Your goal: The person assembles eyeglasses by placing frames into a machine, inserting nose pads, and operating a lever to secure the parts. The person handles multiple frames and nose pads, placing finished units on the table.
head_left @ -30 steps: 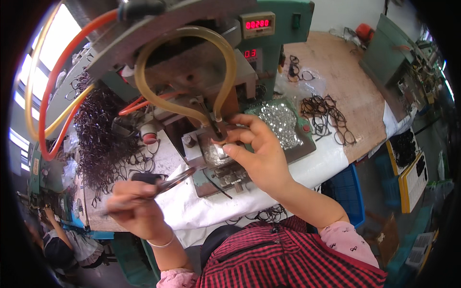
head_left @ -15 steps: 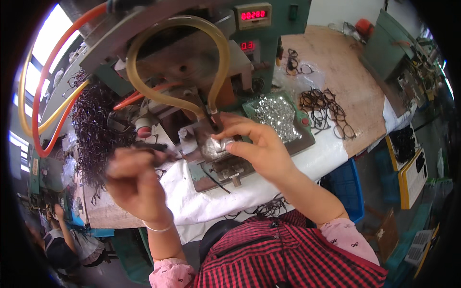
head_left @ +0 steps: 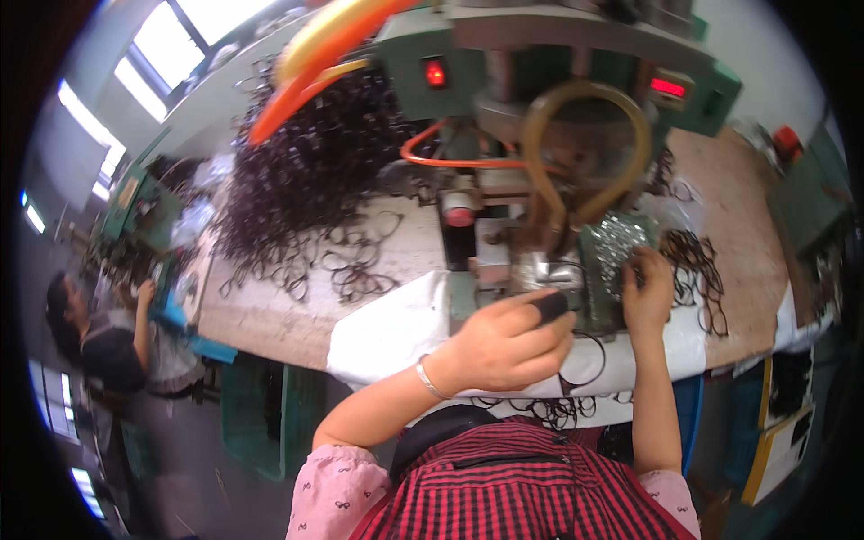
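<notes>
Working tight against the green machine (head_left: 558, 135) at the bench's near edge: left hand (head_left: 504, 346) sits loosely curled over the white cloth (head_left: 387, 328), one fingertip in a black cot, fingers half closed; a thin black loop (head_left: 589, 360) runs under them but I cannot tell if it is pinched or just lying there. Right hand (head_left: 646, 292) is laid flat on the green tray (head_left: 598, 270) of small shiny metal bits (head_left: 621, 238), fingers bent down into the pile, nothing clearly gripped. The hands are near each other, the tray's corner between them. Room to move: the machine body and its amber hose loop (head_left: 585, 144) block straight ahead; the cloth edge drops off just below the left wrist; to the right, bare wooden benchtop (head_left: 738, 207) with a scatter of black rings (head_left: 697, 270) next to the tray; to the left, open wood carrying loose rings, then a big heap of black rings (head_left: 306, 171) further back. Counts: two hands, one silver bracelet (head_left: 430, 378) on the left wrist, one amber hose loop, one thin orange hose (head_left: 450, 162), one thick orange and yellow hose bundle (head_left: 315, 63) overhead, two red lit displays (head_left: 435, 74), one tray. Rings and metal bits too many to count. One other person (head_left: 99, 333) sits at the far left, well apart, hands on their own bench.
</notes>
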### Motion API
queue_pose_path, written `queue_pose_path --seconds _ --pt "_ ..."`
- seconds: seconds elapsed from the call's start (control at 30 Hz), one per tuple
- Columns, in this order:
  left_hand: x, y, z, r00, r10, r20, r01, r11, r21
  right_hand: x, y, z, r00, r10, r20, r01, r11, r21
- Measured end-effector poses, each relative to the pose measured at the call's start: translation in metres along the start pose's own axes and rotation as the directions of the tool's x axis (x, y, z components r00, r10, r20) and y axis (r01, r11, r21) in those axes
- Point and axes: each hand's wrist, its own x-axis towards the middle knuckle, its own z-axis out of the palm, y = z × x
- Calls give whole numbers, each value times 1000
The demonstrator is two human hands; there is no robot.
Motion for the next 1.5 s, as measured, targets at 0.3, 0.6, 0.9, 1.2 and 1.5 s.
queue_pose_path --seconds 0.3,0.6,0.9,1.2,1.5 --pt "-69 26 -102 574 -464 -675 768 592 246 -19 17 -13 844 519 133 -445 542 712" --pt "-132 -159 -46 360 -926 -109 682 182 708 13 -43 -9 953 291 82 -292 818 496" --pt "-163 -136 -22 611 -709 -353 785 485 386 -33 -9 -50 857 502 117 -452 622 639" --pt "-104 -71 -12 85 -899 -429 681 367 -634 41 -114 -34 995 -78 67 27 828 560" --pt "7 -15 -59 604 -642 -472 199 695 -691 28 -140 -26 950 92 299 -310 402 862"
